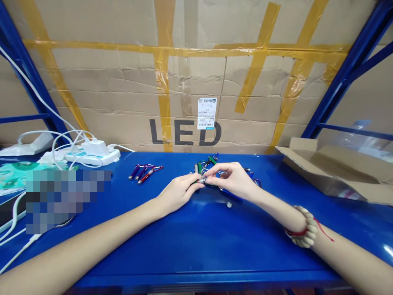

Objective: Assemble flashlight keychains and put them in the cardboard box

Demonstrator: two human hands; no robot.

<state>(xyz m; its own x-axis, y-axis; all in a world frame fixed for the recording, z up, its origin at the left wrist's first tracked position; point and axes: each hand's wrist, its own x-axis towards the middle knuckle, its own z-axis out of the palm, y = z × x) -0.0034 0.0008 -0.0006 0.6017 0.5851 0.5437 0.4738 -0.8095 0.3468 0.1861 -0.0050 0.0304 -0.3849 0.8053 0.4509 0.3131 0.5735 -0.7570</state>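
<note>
Both my hands meet over the middle of a blue table (pixel 196 241). My left hand (pixel 179 191) and my right hand (pixel 229 179) pinch the two ends of a small keychain flashlight (pixel 202 179) with a silver tip. Just behind them lies a pile of several keychain flashlights (pixel 206 162) in green, blue and black. To the left of that pile, three finished-looking ones (pixel 144 172), purple and red with clips, lie side by side. A small silver cap (pixel 229 204) rests on the table near my right wrist, which wears a beaded bracelet (pixel 307 232).
A taped cardboard wall marked LED (pixel 184 132) closes the back. At the right stands an open cardboard box (pixel 334 170). A white power strip with charger and cables (pixel 92 151) lies at the back left, beside a green printed sheet (pixel 15 174). Blue shelf posts (pixel 344 73) flank both sides.
</note>
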